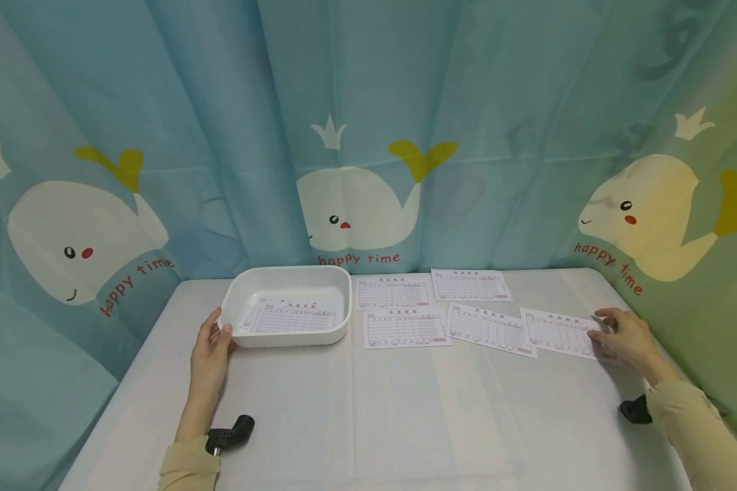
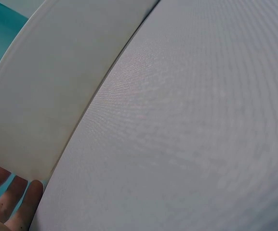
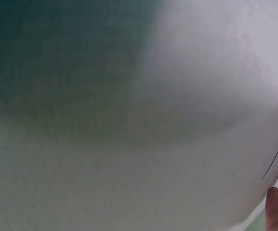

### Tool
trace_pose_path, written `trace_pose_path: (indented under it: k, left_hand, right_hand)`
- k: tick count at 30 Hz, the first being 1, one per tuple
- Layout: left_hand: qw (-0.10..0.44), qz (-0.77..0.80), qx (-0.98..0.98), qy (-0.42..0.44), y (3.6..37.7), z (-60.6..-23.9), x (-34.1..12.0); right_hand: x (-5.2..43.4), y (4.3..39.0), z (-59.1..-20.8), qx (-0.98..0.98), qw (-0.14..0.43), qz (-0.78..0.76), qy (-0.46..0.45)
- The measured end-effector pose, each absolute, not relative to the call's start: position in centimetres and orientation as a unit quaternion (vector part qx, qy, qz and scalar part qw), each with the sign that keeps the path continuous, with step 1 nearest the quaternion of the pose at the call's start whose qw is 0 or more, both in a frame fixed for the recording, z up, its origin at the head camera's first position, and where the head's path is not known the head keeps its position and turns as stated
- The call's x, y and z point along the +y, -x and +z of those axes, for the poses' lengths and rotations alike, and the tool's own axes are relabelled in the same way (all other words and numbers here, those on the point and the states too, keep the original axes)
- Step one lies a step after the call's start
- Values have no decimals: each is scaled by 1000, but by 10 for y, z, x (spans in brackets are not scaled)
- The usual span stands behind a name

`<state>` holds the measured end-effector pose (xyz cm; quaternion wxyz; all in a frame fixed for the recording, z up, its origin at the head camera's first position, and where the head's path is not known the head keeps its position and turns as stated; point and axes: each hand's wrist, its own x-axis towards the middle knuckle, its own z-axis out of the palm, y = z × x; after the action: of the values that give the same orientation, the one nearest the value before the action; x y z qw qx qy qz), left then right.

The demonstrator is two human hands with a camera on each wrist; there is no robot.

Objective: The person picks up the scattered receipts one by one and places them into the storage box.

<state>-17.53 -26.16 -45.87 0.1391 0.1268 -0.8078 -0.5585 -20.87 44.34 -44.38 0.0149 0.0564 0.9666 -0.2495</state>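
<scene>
1. Head view shows a table [image 1: 368,423] under a pale cloth, backed on all sides by a blue curtain [image 1: 233,102] printed with white whales and the words "happy time".
2. Toward the far left of the table stands a white tray [image 1: 288,278], a rounded rectangle with low walls; one printed form [image 1: 290,318] lies flat inside it.
3. Right of the tray, five more forms lie flat on the cloth: two in a far row [image 1: 393,291] [image 1: 470,284] and three in a nearer row [image 1: 405,327] [image 1: 491,329], ending with the rightmost form [image 1: 559,332].
4. At the tray's near-left corner is the left hand [image 1: 210,348], thumb against the rim and fingers along the outer wall, holding the tray; the left wrist view shows fingertips [image 2: 25,204] just under the tray's white wall.
5. Well to the right of the tray, the right hand [image 1: 623,335] rests on the right edge of the rightmost form, fingers bent and touching the paper; whether it pinches the sheet I cannot tell. In the right wrist view only two fingertips [image 3: 273,209] show beside a paper edge.
</scene>
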Motion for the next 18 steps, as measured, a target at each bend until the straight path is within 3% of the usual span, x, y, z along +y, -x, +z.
trace_pose_path:
  k: [18]
  left_hand:
    - [136,-556,-810,-130,174,-456,-261]
  right_hand:
    - [446,212,-443,978,6,-207,-11]
